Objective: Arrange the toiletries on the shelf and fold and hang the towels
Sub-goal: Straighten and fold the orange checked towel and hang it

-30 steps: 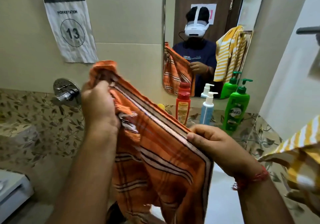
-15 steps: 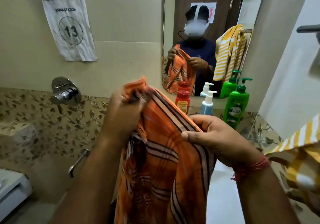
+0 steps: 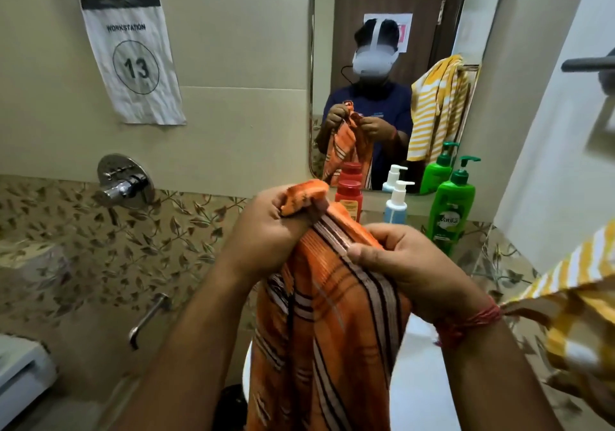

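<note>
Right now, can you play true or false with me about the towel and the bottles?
1. Both hands hold the orange towel. True: the left hand and the right hand grip its top edge.
2. The green bottle lies on its side. False: it stands upright.
3. The red bottle stands left of the blue bottle. True.
4. The sign says 31. False: it says 13.
5. The yellow towel is on the left. False: it is at the right edge.
</note>
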`<move>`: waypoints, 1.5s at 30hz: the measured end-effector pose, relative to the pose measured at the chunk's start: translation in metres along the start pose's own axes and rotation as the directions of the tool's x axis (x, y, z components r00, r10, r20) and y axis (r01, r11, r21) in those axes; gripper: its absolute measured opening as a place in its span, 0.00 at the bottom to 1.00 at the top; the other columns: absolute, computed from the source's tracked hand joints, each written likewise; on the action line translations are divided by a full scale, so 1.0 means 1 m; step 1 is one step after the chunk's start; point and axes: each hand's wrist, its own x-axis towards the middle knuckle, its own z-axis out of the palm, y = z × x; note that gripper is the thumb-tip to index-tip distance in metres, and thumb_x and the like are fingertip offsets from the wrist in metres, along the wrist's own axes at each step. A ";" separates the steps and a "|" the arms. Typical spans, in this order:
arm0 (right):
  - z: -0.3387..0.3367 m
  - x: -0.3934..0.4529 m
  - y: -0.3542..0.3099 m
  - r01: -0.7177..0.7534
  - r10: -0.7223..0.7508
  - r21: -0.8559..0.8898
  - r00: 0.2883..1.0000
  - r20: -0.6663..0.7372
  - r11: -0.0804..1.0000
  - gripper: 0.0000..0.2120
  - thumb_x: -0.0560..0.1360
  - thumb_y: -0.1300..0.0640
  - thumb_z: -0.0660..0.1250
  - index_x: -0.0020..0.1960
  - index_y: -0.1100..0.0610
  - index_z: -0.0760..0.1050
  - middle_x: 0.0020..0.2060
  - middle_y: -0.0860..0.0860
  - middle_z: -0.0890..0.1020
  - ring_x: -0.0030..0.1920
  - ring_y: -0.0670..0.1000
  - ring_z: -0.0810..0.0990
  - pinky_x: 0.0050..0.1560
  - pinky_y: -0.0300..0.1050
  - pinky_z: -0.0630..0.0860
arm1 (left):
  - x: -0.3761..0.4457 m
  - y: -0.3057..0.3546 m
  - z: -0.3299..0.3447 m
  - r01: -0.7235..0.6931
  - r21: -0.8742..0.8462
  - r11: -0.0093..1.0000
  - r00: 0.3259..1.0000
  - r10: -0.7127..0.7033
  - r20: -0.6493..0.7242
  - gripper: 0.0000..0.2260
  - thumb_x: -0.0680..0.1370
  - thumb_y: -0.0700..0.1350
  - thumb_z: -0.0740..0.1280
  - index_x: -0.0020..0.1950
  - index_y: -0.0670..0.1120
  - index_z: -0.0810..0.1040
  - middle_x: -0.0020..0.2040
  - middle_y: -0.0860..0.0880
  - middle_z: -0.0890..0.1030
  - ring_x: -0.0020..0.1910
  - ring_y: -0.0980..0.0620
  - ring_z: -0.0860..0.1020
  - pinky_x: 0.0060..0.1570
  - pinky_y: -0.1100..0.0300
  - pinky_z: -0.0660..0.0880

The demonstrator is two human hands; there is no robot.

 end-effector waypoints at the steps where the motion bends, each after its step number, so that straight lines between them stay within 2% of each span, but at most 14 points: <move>1: -0.003 -0.003 0.004 -0.031 0.030 0.030 0.998 0.053 0.999 0.11 0.72 0.59 0.74 0.52 0.62 0.82 0.47 0.63 0.85 0.43 0.57 0.85 0.43 0.47 0.84 | 0.003 0.003 -0.003 -0.008 -0.004 1.000 0.997 0.008 -0.076 0.04 0.75 0.54 0.72 0.42 0.55 0.84 0.38 0.57 0.85 0.38 0.56 0.83 0.41 0.60 0.79; 5: -0.008 -0.005 0.020 -0.036 0.009 0.236 0.993 0.116 0.971 0.21 0.68 0.49 0.79 0.54 0.61 0.83 0.45 0.61 0.84 0.40 0.55 0.84 0.37 0.47 0.82 | 0.040 0.024 -0.015 -0.025 0.001 1.000 0.969 0.025 -0.246 0.11 0.78 0.54 0.70 0.40 0.50 0.79 0.30 0.57 0.77 0.30 0.59 0.75 0.35 0.63 0.73; 10: 0.011 0.012 0.019 0.151 -0.109 0.533 0.988 -0.109 0.833 0.16 0.73 0.51 0.67 0.57 0.57 0.84 0.56 0.59 0.84 0.52 0.56 0.85 0.53 0.52 0.83 | 0.084 0.045 -0.007 -0.046 0.105 0.993 0.996 0.037 0.081 0.10 0.80 0.51 0.68 0.40 0.49 0.79 0.30 0.60 0.81 0.31 0.63 0.78 0.35 0.67 0.74; 14: 0.026 0.021 0.009 0.194 -0.095 0.376 0.960 -0.264 0.906 0.19 0.74 0.50 0.63 0.59 0.57 0.81 0.51 0.58 0.86 0.49 0.55 0.86 0.51 0.52 0.83 | 0.089 0.030 -0.001 -0.020 0.147 0.989 0.942 -0.031 0.335 0.04 0.80 0.50 0.69 0.52 0.51 0.80 0.47 0.52 0.84 0.46 0.54 0.84 0.50 0.53 0.82; 18: 0.029 0.022 0.000 0.164 -0.100 0.255 0.963 -0.249 0.953 0.15 0.79 0.52 0.63 0.60 0.58 0.79 0.53 0.61 0.85 0.54 0.61 0.85 0.56 0.58 0.81 | 0.069 0.019 -0.001 -0.078 0.070 0.995 0.828 0.025 0.559 0.25 0.78 0.53 0.70 0.74 0.54 0.69 0.69 0.53 0.77 0.66 0.53 0.77 0.61 0.55 0.78; 20: 0.028 0.024 -0.002 0.162 -0.114 0.168 0.958 -0.263 0.972 0.13 0.81 0.54 0.61 0.60 0.59 0.79 0.52 0.60 0.85 0.54 0.60 0.85 0.55 0.56 0.81 | 0.057 0.015 0.003 -0.118 0.123 0.985 0.770 0.013 0.638 0.28 0.77 0.55 0.67 0.77 0.53 0.67 0.69 0.54 0.75 0.68 0.55 0.76 0.65 0.56 0.77; 24: 0.030 0.021 -0.001 0.145 -0.148 -0.030 0.951 -0.272 0.989 0.10 0.81 0.58 0.62 0.55 0.57 0.81 0.48 0.57 0.87 0.50 0.56 0.86 0.49 0.48 0.83 | 0.052 0.014 0.008 -0.207 0.274 0.939 0.771 -0.016 0.636 0.14 0.80 0.53 0.68 0.62 0.49 0.79 0.55 0.51 0.81 0.55 0.56 0.80 0.56 0.55 0.80; 30: 0.013 0.003 0.014 0.114 -0.131 -0.079 0.958 -0.254 0.990 0.20 0.75 0.48 0.67 0.49 0.67 0.77 0.40 0.60 0.81 0.40 0.57 0.79 0.40 0.47 0.77 | 0.052 0.016 -0.013 -0.139 0.269 0.953 0.865 -0.015 0.501 0.10 0.80 0.47 0.68 0.47 0.40 0.79 0.39 0.49 0.80 0.37 0.55 0.79 0.40 0.58 0.78; 33: 0.006 -0.008 0.019 0.063 -0.097 -0.157 0.971 -0.220 0.986 0.12 0.76 0.47 0.68 0.41 0.55 0.80 0.37 0.52 0.80 0.37 0.51 0.79 0.38 0.45 0.76 | 0.060 0.011 -0.032 -0.085 0.287 0.954 0.996 0.074 0.049 0.10 0.81 0.47 0.68 0.43 0.43 0.79 0.32 0.55 0.79 0.31 0.62 0.76 0.35 0.66 0.72; 36: -0.004 -0.014 0.020 0.104 -0.185 -0.254 0.929 -0.321 0.962 0.12 0.75 0.45 0.69 0.42 0.53 0.80 0.37 0.50 0.81 0.39 0.50 0.80 0.43 0.50 0.76 | 0.062 0.000 -0.045 -0.001 0.275 0.962 0.939 0.096 -0.331 0.11 0.81 0.51 0.68 0.42 0.46 0.78 0.32 0.55 0.76 0.29 0.63 0.72 0.32 0.66 0.69; 38: -0.003 -0.015 0.015 0.143 -0.244 -0.306 0.914 -0.325 0.941 0.08 0.76 0.45 0.67 0.46 0.49 0.81 0.41 0.49 0.84 0.44 0.51 0.83 0.47 0.52 0.79 | 0.050 0.001 -0.034 -0.003 0.142 0.990 0.984 0.028 -0.173 0.02 0.80 0.46 0.70 0.50 0.49 0.80 0.37 0.57 0.79 0.34 0.64 0.76 0.35 0.71 0.72; 40: 0.007 -0.010 0.006 0.162 -0.295 -0.430 0.919 -0.262 0.888 0.09 0.78 0.45 0.65 0.48 0.48 0.81 0.42 0.48 0.84 0.45 0.50 0.83 0.47 0.53 0.80 | 0.032 0.006 -0.016 -0.067 0.120 0.990 0.986 0.047 0.161 0.15 0.79 0.48 0.70 0.66 0.53 0.77 0.52 0.55 0.81 0.42 0.64 0.79 0.43 0.71 0.75; 42: 0.020 -0.005 -0.001 0.187 -0.340 -0.530 0.917 -0.207 0.827 0.11 0.78 0.44 0.64 0.47 0.50 0.80 0.41 0.48 0.83 0.45 0.50 0.82 0.46 0.52 0.79 | 0.018 0.008 0.002 -0.075 0.078 0.994 0.890 0.032 0.455 0.23 0.79 0.52 0.69 0.73 0.56 0.71 0.63 0.52 0.80 0.55 0.60 0.81 0.54 0.63 0.79; 45: 0.021 -0.005 -0.005 0.194 -0.367 -0.578 0.909 -0.198 0.793 0.08 0.79 0.50 0.66 0.47 0.53 0.80 0.41 0.51 0.83 0.45 0.52 0.82 0.45 0.53 0.79 | 0.005 0.005 0.008 -0.024 0.092 0.995 0.847 -0.028 0.531 0.14 0.78 0.54 0.71 0.60 0.50 0.81 0.52 0.54 0.84 0.53 0.57 0.82 0.51 0.57 0.80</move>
